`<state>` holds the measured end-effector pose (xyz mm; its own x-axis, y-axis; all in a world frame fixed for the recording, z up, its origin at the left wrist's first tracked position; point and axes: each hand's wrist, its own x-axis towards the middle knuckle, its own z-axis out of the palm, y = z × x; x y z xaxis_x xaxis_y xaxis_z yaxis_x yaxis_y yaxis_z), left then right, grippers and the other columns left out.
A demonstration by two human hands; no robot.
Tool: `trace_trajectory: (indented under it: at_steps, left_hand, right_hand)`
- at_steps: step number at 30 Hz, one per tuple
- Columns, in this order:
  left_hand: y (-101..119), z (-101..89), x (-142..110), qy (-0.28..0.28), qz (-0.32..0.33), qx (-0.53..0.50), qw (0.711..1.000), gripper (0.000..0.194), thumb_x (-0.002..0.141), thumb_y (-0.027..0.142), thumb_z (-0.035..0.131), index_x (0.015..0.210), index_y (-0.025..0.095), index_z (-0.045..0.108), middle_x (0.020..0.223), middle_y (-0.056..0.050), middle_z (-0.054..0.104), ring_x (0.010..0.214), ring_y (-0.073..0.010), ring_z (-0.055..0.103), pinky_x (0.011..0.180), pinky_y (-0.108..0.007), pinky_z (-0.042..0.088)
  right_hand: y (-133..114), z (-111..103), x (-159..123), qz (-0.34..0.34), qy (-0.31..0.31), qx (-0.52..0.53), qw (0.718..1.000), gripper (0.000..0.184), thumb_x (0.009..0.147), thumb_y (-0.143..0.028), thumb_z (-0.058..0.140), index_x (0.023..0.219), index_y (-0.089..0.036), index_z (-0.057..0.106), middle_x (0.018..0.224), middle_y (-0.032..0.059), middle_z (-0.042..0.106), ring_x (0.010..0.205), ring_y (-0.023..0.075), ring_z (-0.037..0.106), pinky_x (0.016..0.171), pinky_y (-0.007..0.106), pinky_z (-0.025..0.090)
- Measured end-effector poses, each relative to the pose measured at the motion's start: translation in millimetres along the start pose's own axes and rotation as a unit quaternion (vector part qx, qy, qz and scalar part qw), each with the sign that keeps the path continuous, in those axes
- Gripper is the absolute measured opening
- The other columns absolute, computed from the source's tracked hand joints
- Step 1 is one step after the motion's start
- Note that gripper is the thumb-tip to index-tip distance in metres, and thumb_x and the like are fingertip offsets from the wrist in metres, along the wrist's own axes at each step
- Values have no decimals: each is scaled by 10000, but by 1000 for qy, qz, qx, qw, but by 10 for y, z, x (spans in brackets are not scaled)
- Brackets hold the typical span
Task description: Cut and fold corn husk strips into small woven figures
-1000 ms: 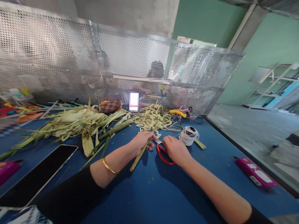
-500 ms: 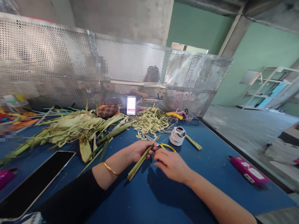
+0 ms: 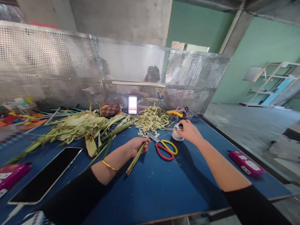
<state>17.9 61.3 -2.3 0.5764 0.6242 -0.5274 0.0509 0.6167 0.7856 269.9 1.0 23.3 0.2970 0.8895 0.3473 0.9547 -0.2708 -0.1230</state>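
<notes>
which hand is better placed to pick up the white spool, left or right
Probably the right hand: its fingers are at the white spool, while the left hand grips a stalk on the other side of the scissors.

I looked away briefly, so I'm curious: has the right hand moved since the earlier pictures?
Yes: judged against the perforated screen, the right hand has moved forward and rightward, from the scissors to the white spool.
</notes>
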Motion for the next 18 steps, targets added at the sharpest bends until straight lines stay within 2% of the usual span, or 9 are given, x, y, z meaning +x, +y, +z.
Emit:
trace_trajectory:
  at_steps: [3,6,7,8,10,11,12,15,18]
  left_hand:
    - [6,-17,8,5,-3,-5,1000,268,942,180,392,693,148,483,475,67,391,373,-42,375,425,-142,381]
    - [27,-49,15,9,-2,-12,1000,280,950,190,374,701,144,493,479,66,393,369,-39,388,426,-138,389]
    - [35,-60,17,10,0,-16,1000,279,949,193,380,699,143,495,481,67,392,367,-38,389,428,-135,390]
    - [44,-71,20,10,2,-19,1000,273,946,196,392,698,143,496,484,68,392,366,-36,390,428,-133,389]
    - [62,-90,22,10,7,-26,1000,257,937,200,420,698,145,496,488,70,392,365,-32,386,428,-129,386]
    - [71,-97,21,10,9,-29,999,249,935,199,429,701,145,497,490,71,393,365,-31,384,429,-129,385]
    - [79,-104,20,10,12,-31,999,244,934,198,432,704,145,498,493,71,397,367,-30,384,430,-130,386]
    - [95,-128,13,5,15,-36,999,250,936,188,424,704,144,504,493,64,407,377,-34,393,435,-135,393]
    - [103,-159,11,-5,17,-40,999,262,935,176,419,690,142,505,485,56,411,380,-37,392,436,-139,399]
  right_hand:
    - [78,-31,-44,-16,15,6,1000,438,757,-249,617,1178,-156,540,1171,133,563,999,259,593,829,335,438]
    - [-3,-15,-223,-44,100,21,994,429,786,-308,609,1180,-151,539,1211,159,540,1130,300,515,913,389,403]
    - [-72,10,-312,-62,121,37,990,353,813,-314,582,1129,-158,566,1165,149,561,1091,285,534,896,379,412]
    - [-156,45,-408,-88,91,54,990,275,836,-324,555,1061,-170,593,1098,127,587,1008,255,570,847,351,430]
    - [-339,134,-589,-154,-47,58,985,240,821,-328,575,1005,-179,610,994,99,616,884,225,602,758,317,442]
    - [-421,178,-661,-169,-88,37,981,242,798,-303,591,997,-166,610,977,112,618,881,236,600,744,319,438]
    - [-486,217,-714,-174,-104,18,979,217,806,-242,557,996,-149,607,974,128,616,901,244,595,748,321,432]
    - [-542,257,-764,-146,-139,-3,979,338,756,-90,494,1082,-120,578,967,148,629,893,243,606,708,304,413]
    - [-427,163,-733,-121,-172,14,977,525,671,-81,562,1192,-136,538,961,132,655,849,233,620,645,274,400]
